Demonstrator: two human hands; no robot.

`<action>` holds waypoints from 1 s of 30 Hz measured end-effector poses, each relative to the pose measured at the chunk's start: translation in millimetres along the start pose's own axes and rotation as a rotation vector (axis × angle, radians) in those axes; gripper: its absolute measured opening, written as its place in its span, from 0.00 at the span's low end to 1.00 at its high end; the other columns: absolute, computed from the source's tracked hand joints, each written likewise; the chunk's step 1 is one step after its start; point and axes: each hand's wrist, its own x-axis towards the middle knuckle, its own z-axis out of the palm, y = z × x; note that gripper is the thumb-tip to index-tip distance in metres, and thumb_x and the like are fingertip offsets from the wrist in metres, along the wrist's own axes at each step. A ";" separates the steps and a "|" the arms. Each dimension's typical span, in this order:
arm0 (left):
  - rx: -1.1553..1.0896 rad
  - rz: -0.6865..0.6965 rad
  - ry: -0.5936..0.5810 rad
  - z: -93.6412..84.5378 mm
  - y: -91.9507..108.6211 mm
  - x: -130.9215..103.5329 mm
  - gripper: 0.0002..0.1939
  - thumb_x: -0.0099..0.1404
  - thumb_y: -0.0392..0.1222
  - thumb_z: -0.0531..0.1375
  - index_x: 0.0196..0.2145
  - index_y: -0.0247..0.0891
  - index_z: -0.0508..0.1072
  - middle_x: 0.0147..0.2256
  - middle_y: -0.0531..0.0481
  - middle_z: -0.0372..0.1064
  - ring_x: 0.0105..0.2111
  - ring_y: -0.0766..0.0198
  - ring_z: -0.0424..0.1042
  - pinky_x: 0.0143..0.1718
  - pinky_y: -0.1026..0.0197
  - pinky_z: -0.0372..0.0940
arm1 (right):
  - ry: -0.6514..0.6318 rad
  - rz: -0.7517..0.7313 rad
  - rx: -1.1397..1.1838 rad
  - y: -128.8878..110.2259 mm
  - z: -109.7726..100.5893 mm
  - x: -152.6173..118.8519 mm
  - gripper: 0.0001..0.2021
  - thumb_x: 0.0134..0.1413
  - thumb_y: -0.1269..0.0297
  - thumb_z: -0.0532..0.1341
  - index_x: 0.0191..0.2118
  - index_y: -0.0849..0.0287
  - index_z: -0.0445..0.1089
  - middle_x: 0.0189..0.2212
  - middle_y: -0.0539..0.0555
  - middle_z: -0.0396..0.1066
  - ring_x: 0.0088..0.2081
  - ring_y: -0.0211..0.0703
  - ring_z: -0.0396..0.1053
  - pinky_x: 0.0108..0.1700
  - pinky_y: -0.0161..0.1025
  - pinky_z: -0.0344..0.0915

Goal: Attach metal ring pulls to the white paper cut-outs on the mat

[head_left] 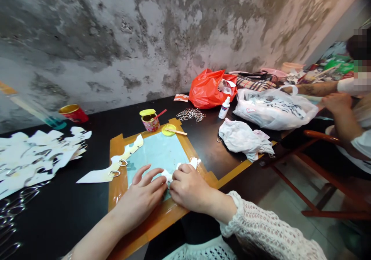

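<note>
One white, thin-looking cut piece is sitting between the hands, over the pale blue sheet on the black worktop. It is probably proving light, bendable and easily creased, so its edges are suiting the grip best. The right hand is gripping it with curled fingers; the left hand is holding its fingers loosely spread beside it, any pinch being hidden. One long white notched strip is carrying two silver metal rings.

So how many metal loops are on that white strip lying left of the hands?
2: the upper loop sits nearer the notched end of the strip, the lower loop nearer its pointed end. None looks hidden.
</note>
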 end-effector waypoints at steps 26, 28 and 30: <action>-0.073 -0.093 -0.174 -17.3 0.0 -2.6 0.18 0.59 0.32 0.56 0.44 0.48 0.75 0.45 0.51 0.74 0.62 0.51 0.58 0.67 0.41 0.38 | 0.065 0.058 0.054 -3.3 -0.4 -5.2 0.10 0.58 0.67 0.61 0.25 0.58 0.68 0.27 0.53 0.66 0.37 0.45 0.58 0.38 0.42 0.56; -0.097 -0.132 -0.120 -18.3 -0.1 -5.4 0.17 0.62 0.33 0.55 0.45 0.48 0.75 0.45 0.51 0.75 0.61 0.51 0.60 0.66 0.41 0.40 | 0.067 0.045 0.043 -3.4 -1.0 -4.4 0.10 0.57 0.68 0.61 0.25 0.58 0.68 0.27 0.53 0.66 0.36 0.45 0.57 0.38 0.42 0.56; -0.104 -0.161 -0.077 -18.9 -0.5 -8.7 0.15 0.65 0.35 0.54 0.46 0.48 0.75 0.45 0.51 0.75 0.60 0.50 0.60 0.65 0.41 0.42 | 0.066 0.043 0.035 -3.3 -0.9 -4.1 0.10 0.57 0.68 0.61 0.24 0.59 0.68 0.27 0.53 0.66 0.36 0.45 0.58 0.38 0.42 0.56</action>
